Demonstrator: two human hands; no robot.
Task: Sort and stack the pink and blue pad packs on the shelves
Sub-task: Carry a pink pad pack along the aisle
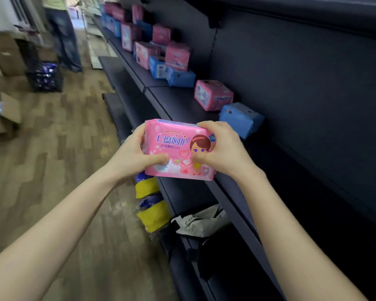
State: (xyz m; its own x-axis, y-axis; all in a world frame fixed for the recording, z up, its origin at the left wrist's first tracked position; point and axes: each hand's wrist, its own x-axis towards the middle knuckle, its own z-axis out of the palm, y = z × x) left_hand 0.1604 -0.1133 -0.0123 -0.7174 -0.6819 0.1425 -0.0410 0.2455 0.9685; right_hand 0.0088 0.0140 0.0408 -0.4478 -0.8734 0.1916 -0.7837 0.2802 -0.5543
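Pink pad pack (178, 148) held before a dark shelf (182, 105)
Its printed front, with a cartoon girl, faces up; the left hand (130, 153) and right hand (224, 148) grip its 2 ends. Behind it on the shelf lie 1 loose pink pack (213, 95) and 1 blue pack (241, 119), just beside each other.

Pink pack (178, 148) printed with blue lettering, red hearts and a brown-haired cartoon girl, blue pack (241, 119) left plain, shelves (182, 109) finished in dark navy, floor (74, 137) patterned in brown herringbone, packets (149, 200) wrapped in yellow and blue.
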